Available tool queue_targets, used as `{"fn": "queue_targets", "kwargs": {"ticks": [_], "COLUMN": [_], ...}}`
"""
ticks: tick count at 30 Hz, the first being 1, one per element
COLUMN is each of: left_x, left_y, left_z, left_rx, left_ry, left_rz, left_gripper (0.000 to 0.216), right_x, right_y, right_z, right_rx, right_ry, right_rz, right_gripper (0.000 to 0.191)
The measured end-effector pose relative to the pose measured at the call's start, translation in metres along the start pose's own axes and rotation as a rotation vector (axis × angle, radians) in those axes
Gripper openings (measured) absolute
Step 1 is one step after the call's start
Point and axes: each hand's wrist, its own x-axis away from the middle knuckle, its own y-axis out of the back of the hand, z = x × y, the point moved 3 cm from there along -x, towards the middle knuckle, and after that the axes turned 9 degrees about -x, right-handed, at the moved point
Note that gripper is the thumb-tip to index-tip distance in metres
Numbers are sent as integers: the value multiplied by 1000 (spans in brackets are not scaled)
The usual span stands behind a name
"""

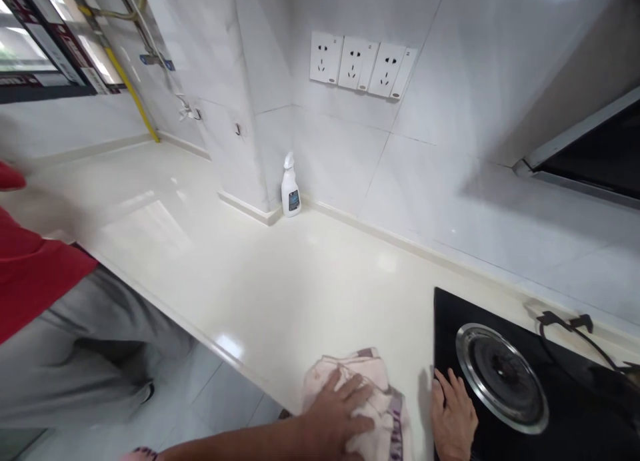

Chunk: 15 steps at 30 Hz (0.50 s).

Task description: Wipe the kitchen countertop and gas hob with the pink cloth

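My left hand (336,416) lies on a folded pale pink cloth (373,368) with its fingers spread, pressing it against the cream countertop (280,301). Purple lettering or trim shows on the cloth's right part. Just to the right, my right hand (454,414) rests on the left edge of a black cooktop (445,314). Its fingers are stretched forward and slightly bent, with no object visible in them. Beside those fingers is the cooktop's round, silver-rimmed burner (501,378).
A white spray bottle (291,188) stands upright in the wall corner. Black cables (575,324) lie behind the cooktop. Three wall sockets (357,64) sit above the counter. At left, another person in a red top (35,268) and grey trousers (100,354) stands against the counter.
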Motion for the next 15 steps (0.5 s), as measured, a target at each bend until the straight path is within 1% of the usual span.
{"fn": "queue_targets", "kwargs": {"ticks": [2, 4, 6, 8, 11, 13, 15], "left_x": [15, 31, 44, 53, 52, 43, 29], "left_y": [23, 43, 61, 76, 92, 99, 103], "left_z": [29, 60, 91, 119, 158, 181, 204], "left_rx": [6, -38, -102, -162, -236, -267, -280], "left_ry": [141, 342, 547, 714, 886, 971, 1040], "left_rz": [47, 77, 76, 53, 13, -6, -16], "left_gripper": [67, 65, 61, 57, 56, 59, 61], "right_x": [0, -1, -1, -2, -2, -3, -4], "right_y": [-3, -6, -9, -12, -15, -15, -14], "right_z": [-4, -8, -12, -15, -17, -15, -8], "right_rx": [7, 11, 12, 14, 22, 32, 44], "right_ry": [-7, -19, -28, -32, -33, -26, -21], "right_rz": [8, 14, 14, 9, -3, -2, -14], "right_gripper": [81, 77, 75, 74, 72, 69, 64]}}
